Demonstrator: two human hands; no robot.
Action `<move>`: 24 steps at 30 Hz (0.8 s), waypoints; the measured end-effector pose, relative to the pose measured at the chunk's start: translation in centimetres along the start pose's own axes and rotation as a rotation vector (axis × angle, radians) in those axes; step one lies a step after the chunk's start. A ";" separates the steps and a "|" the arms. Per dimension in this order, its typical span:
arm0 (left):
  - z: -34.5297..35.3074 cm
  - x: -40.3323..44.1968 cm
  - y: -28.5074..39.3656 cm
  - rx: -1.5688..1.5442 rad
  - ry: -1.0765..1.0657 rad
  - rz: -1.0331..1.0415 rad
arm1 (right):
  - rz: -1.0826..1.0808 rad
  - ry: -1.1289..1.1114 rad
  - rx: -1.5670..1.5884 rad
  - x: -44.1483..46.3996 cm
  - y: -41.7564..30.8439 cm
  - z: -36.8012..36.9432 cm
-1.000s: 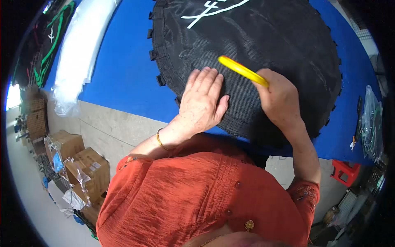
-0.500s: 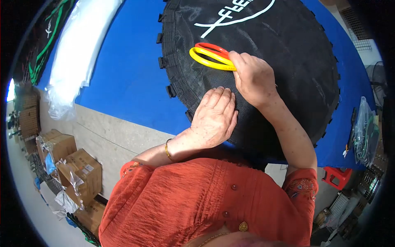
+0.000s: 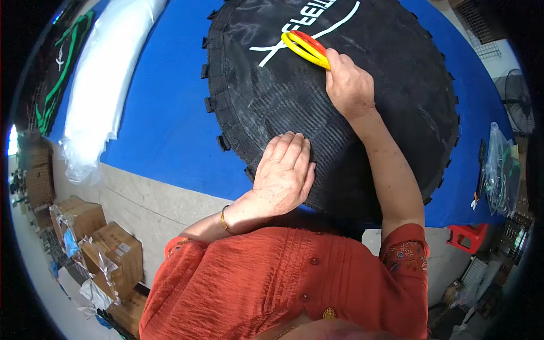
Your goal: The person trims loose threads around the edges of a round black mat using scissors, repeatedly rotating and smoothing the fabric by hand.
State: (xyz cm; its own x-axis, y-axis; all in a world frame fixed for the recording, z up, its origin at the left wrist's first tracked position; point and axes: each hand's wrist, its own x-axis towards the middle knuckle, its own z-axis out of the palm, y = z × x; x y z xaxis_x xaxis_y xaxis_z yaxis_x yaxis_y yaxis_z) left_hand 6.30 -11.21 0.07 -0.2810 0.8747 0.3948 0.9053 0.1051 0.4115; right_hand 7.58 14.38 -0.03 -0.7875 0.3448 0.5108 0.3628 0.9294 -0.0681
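My right hand (image 3: 349, 85) is closed on a yellow loop (image 3: 306, 55) and a red loop (image 3: 307, 39), held above the black mesh. The loops overlap and jut out to the left of my fingers; the part inside my grip is hidden. Below it, a large round black mesh mat (image 3: 391, 85) with white lettering and short tabs along its rim lies on the blue tabletop. My left hand (image 3: 283, 173) rests flat near the mat's close edge, fingers stretched out and holding nothing.
A long stack of clear plastic film (image 3: 107, 73) lies at the left of the blue table (image 3: 164, 113). Clear bags (image 3: 501, 170) lie at the right edge. Cardboard boxes (image 3: 116, 255) stand on the floor at left, a red stool (image 3: 467, 237) at right.
My right hand has carried the loops forward, from near the mat's left part up to the white lettering. The left hand stays on the mat, while the whole view has shifted slightly.
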 end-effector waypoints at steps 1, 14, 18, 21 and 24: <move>0.0 0.1 0.1 -0.009 0.017 -0.005 | 0.026 -0.028 -0.017 0.0 0.0 -0.1; 0.1 0.3 0.2 -0.028 0.039 -0.010 | 0.489 -0.138 0.039 2.2 6.4 -0.8; 0.0 0.4 0.2 -0.018 0.038 0.003 | 0.512 -0.157 0.121 1.9 5.3 -1.2; 0.1 0.3 0.2 -0.016 0.042 0.007 | 0.562 -0.172 0.175 2.2 6.0 -1.0; 0.0 0.4 0.1 -0.014 0.039 0.012 | 0.570 -0.151 0.225 2.3 6.3 -1.1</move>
State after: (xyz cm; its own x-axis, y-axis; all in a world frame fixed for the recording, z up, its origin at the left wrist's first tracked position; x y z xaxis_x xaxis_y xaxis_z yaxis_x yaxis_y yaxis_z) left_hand 6.30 -10.83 0.29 -0.2823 0.8567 0.4317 0.9042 0.0873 0.4181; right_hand 8.57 20.88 1.65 -0.5689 0.7935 0.2162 0.6454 0.5937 -0.4807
